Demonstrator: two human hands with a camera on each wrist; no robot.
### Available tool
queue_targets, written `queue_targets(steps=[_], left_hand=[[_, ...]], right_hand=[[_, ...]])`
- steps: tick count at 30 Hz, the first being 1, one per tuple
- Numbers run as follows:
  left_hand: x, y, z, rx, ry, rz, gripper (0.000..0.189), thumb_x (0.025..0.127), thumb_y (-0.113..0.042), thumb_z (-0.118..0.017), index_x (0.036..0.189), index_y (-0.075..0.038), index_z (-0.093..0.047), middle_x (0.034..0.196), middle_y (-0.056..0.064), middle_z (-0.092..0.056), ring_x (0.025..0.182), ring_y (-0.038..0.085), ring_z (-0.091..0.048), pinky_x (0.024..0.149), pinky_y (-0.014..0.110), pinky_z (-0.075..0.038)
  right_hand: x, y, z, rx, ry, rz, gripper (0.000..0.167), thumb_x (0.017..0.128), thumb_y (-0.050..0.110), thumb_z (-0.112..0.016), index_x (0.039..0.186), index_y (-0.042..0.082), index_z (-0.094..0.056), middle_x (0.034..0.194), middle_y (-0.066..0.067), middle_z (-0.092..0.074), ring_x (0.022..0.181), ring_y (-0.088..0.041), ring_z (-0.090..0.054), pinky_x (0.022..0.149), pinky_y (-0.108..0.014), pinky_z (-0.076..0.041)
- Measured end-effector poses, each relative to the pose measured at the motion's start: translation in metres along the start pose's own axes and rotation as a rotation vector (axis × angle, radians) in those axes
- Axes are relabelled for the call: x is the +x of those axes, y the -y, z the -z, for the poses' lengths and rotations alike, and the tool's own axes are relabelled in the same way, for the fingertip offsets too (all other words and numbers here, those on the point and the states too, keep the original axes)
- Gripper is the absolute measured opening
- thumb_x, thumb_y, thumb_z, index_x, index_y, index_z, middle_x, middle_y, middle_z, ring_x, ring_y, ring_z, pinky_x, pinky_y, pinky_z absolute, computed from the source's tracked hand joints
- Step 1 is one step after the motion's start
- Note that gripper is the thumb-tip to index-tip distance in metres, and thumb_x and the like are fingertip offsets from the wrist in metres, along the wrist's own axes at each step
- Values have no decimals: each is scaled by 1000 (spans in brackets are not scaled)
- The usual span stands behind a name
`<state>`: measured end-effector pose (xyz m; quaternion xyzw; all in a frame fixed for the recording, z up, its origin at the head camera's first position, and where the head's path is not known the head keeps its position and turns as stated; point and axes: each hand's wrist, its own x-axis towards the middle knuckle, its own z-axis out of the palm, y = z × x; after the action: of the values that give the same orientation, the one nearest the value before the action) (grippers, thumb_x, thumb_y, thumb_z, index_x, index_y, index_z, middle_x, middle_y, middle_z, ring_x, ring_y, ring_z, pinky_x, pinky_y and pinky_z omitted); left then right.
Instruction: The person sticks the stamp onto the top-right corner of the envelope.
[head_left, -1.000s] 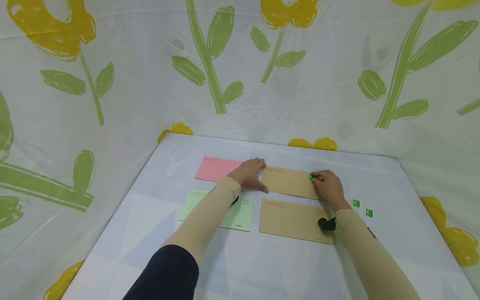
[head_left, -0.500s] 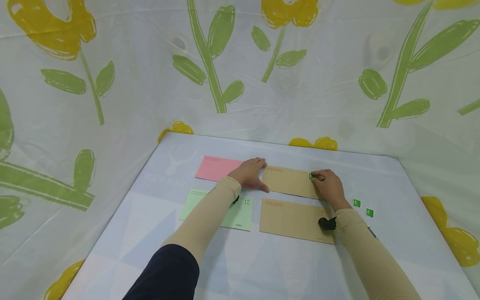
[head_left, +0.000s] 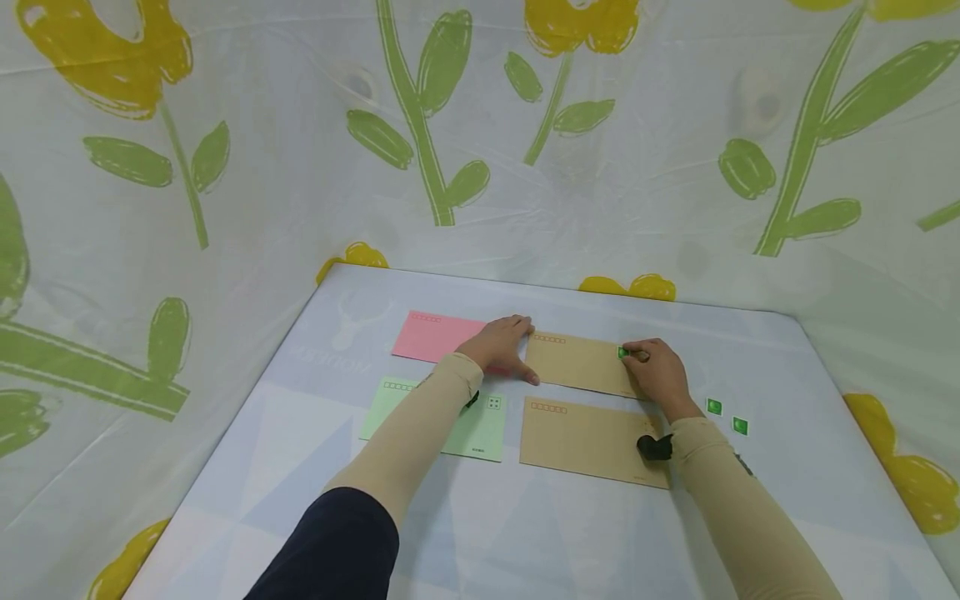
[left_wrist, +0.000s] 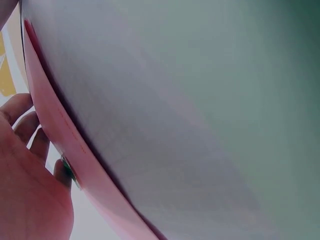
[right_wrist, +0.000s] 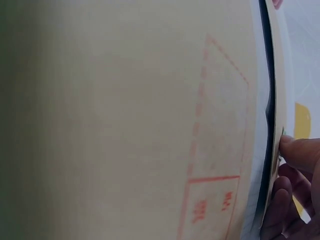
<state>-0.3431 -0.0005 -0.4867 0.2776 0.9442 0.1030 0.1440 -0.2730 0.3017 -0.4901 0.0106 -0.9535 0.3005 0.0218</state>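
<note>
My left hand rests spread over the right end of the pink envelope, its fingertips and thumb at the left edge of the far brown envelope. In the left wrist view, a green stamp shows on the pink envelope beside a finger. My right hand is at the far brown envelope's upper right corner, fingers bent, thumb and forefinger pinching a green stamp close against the paper. The right wrist view shows the thumb on the envelope's surface, with the stamp mostly hidden beneath it.
A green envelope lies nearer me under the left forearm. The near brown envelope is partly beneath the right wrist's black camera strap. Two green stamps lie on the table to the right. Flower-printed cloth rises behind.
</note>
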Motion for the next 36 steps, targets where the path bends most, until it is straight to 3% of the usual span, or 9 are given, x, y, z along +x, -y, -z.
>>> queue_targets(steps=[22, 36], left_hand=[[0, 0, 1, 2, 12, 6, 117, 70, -72, -80, 160, -14, -31, 167, 5, -25, 154, 21, -22, 126, 33, -18], [1, 1, -1, 15, 1, 2, 117, 69, -73, -80, 158, -14, -33, 165, 4, -28, 152, 20, -25, 126, 32, -20]], right_hand=[[1, -1, -1, 0, 0, -18, 34, 102, 14, -61, 130, -4, -65, 134, -28, -54, 113, -45, -58, 98, -59, -48], [1, -5, 2, 77, -1, -56, 37, 103, 11, -56, 138, -2, -58, 131, -25, -56, 114, -42, -56, 94, -55, -51]])
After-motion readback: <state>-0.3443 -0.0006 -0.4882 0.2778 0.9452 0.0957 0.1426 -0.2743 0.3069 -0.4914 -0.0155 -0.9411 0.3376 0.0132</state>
